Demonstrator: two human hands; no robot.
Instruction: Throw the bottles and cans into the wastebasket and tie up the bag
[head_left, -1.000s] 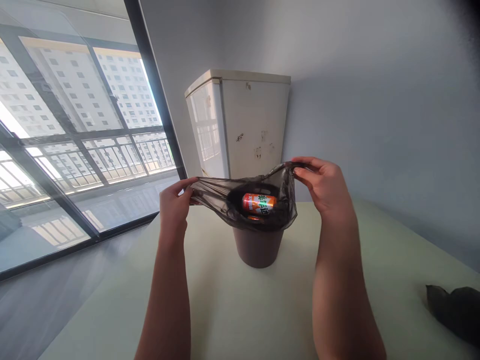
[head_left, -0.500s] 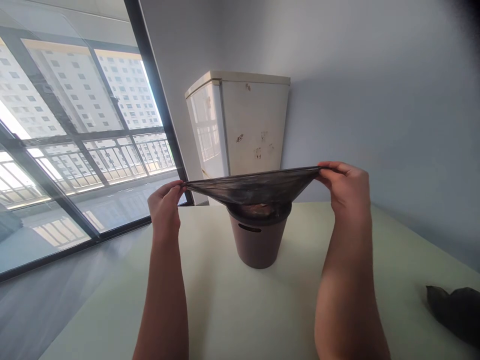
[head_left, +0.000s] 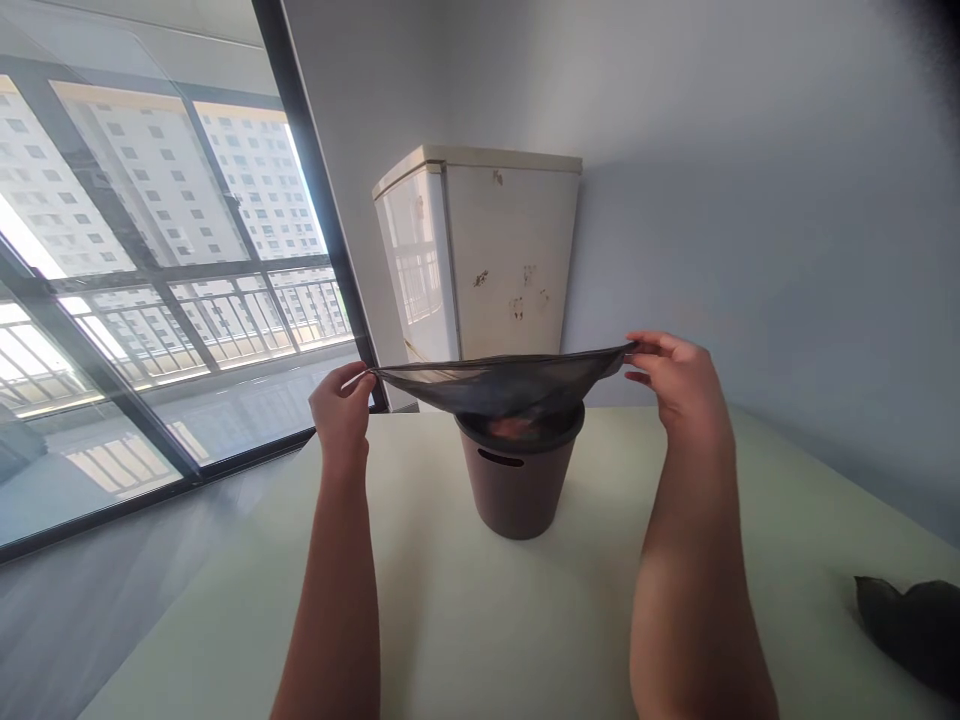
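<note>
A thin black garbage bag [head_left: 502,383] is stretched sideways above a brown trash can [head_left: 517,495], its lower part down inside the can's mouth. My left hand [head_left: 343,408] pinches the bag's left corner between thumb and fingers. At the other end, my right hand [head_left: 675,378] grips the right corner the same way. The can stands upright on the table, with a dark rim and an oval handle slot facing me. Something pinkish shows dimly through the film inside the can; I cannot tell what it is.
The pale green table [head_left: 480,630] spreads under my arms. A dark, crumpled item [head_left: 915,625] lies at its right edge. Behind the table stands a white refrigerator [head_left: 510,255] with worn spots. Large glass sliding doors [head_left: 165,270] are on the left, a plain wall on the right.
Both hands have drawn slightly inward, and the bag's top edge, taut before, now sags a little. The trash can has stayed in place.
</note>
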